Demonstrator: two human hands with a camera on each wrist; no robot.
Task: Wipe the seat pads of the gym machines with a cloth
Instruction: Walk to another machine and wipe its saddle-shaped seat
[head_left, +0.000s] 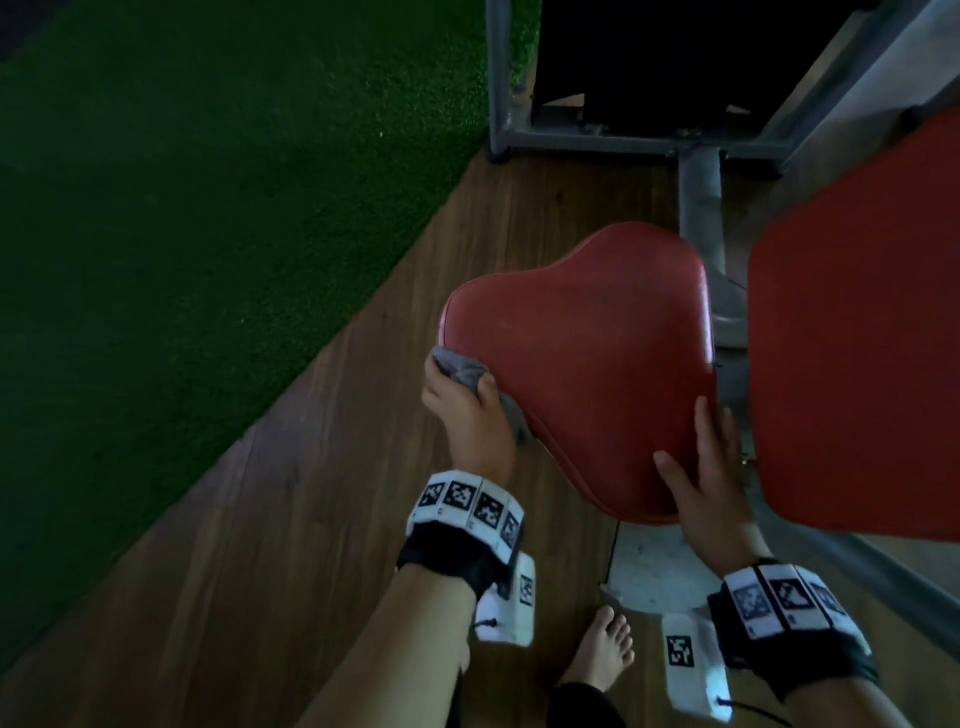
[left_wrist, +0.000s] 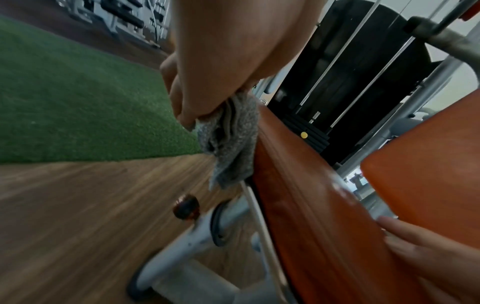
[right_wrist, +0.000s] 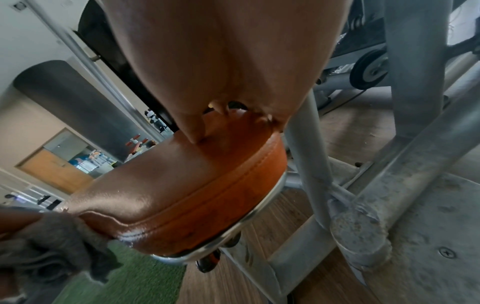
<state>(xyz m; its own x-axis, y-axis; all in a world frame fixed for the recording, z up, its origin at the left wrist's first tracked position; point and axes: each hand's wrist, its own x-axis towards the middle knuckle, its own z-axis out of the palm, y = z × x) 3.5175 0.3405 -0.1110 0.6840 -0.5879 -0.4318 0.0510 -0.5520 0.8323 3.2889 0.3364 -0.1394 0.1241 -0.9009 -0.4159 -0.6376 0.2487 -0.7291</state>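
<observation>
A red padded seat of a gym machine fills the centre of the head view. My left hand grips a bunched grey cloth and holds it against the seat's left side edge. In the left wrist view the cloth hangs down along the seat's edge. My right hand lies flat on the seat's near right corner, fingers straight. The right wrist view shows those fingers pressing on the seat top, with the cloth at the lower left.
A second red pad stands to the right of the seat. Grey steel frame tubes and a black weight stack lie behind. Green turf covers the left; wooden floor runs below. My bare foot stands near the frame.
</observation>
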